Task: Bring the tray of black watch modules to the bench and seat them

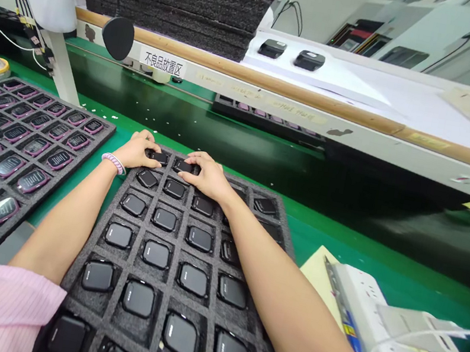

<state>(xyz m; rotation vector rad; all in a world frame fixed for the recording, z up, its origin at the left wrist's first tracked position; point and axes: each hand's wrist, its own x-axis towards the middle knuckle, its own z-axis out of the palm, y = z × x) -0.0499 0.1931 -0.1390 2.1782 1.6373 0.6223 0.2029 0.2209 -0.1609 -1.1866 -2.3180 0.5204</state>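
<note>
A dark grey foam tray [179, 224] lies in the middle, its square compartments holding several black watch-like devices. At its far left corner my left hand [137, 151] has thumb and fingers round a small black device [159, 157]. My right hand [206, 174] pinches another black device [183, 165] in the neighbouring compartment of the same far row. Both devices sit low in their compartments. Below them, a device [147, 179] lies tilted in its compartment. My right forearm hides part of the tray's right side.
Another foam tray [52, 151] with purple-rimmed devices is at the left. A white power strip [395, 347] with plugs and a cable lies at the right. Behind runs a shelf edge [241, 84] with a label; stacked black foam [169, 3] and two black devices rest above.
</note>
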